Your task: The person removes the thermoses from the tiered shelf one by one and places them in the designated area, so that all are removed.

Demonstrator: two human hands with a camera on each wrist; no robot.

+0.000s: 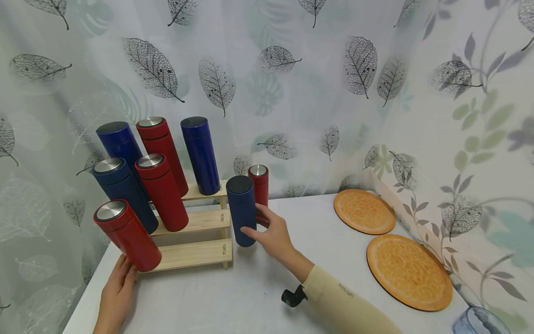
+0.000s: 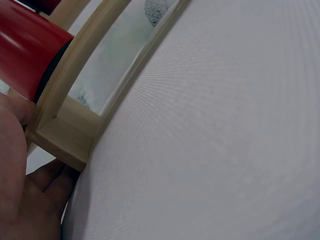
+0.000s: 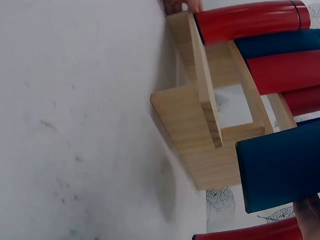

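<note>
My right hand (image 1: 273, 234) grips a dark blue cylindrical flask (image 1: 241, 208) from its right side, holding it upright beside the right end of a tiered wooden rack (image 1: 196, 256). In the right wrist view the flask's flat base (image 3: 242, 177) shows close to the rack's side panel. A red flask (image 1: 258, 183) with a silver lid stands behind it, partly hidden. My left hand (image 1: 117, 287) grips the rack's left front end, with the thumb above and the fingers (image 2: 57, 187) around the side panel. Just over the thumb, a red flask (image 1: 127, 235) stands on the lowest shelf.
On the middle shelf stand a blue flask (image 1: 124, 192) and a red flask (image 1: 162, 192). The top shelf bears more flasks, among them a blue flask (image 1: 201, 155). Two round orange-brown mats (image 1: 409, 271) lie at right, near a glass-like shape (image 1: 479, 321). A leaf-patterned curtain (image 1: 292, 106) hangs behind.
</note>
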